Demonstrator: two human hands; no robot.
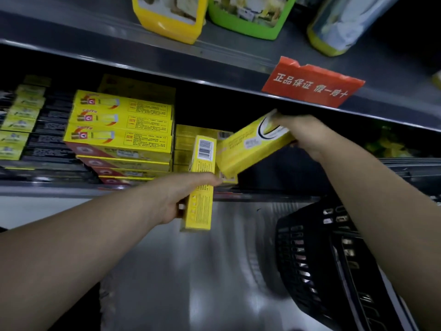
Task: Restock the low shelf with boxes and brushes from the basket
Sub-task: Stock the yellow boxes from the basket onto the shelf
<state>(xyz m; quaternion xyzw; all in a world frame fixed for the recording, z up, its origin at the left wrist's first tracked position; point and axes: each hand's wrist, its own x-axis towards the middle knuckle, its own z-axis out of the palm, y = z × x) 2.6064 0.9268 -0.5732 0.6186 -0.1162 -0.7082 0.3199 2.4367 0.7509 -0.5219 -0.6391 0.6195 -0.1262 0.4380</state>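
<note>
While each hand grips a yellow box, the left hand (176, 199) its upright narrow box (200, 187) at the low shelf's front edge (47, 187), the right hand (307, 134) its tilted box (253, 146) further in, shelving is underway; next, each needs sliding beside the stacked yellow boxes (124, 132). The black basket (310, 259) sits below right.

I count two yellow boxes held, one apiece: the barcode box (202, 163) in the left hand (176, 197) and the larger box (250, 149) in the right hand (303, 132). Beyond the left hand I see one stack of yellow-and-red boxes (121, 134), at least six high, and between the hands a pile of about three yellow boxes (186, 134); the green-and-black packs (21, 125) far left are too blurred to count. Above the right hand are one red sign (312, 82) and three containers (248, 20), and under the right forearm one black basket (310, 259).
</note>
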